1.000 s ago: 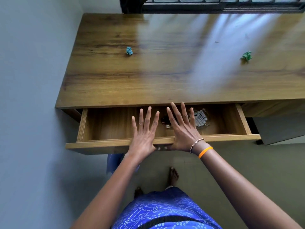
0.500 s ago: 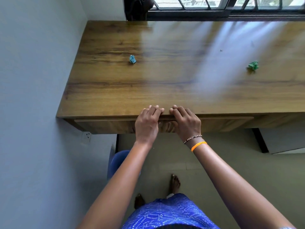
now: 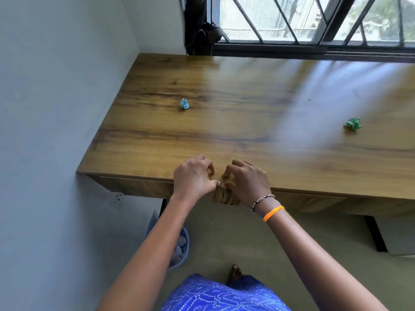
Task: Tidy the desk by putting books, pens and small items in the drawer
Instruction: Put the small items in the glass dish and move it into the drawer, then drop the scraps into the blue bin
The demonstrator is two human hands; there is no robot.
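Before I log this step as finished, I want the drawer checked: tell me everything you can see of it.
The drawer is pushed fully in under the desk, so only its front panel shows, a long strip of the same brown wood-grain finish, flush below the desktop edge. No handle is visible. The left hand and right hand rest curled at the desk edge above its middle, thumbs against the front. Its contents are hidden.

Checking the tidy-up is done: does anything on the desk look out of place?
Yes. Two crumpled paper scraps lie loose on the desk: a blue wad near the left and a green wad far right. The drawer is shut.
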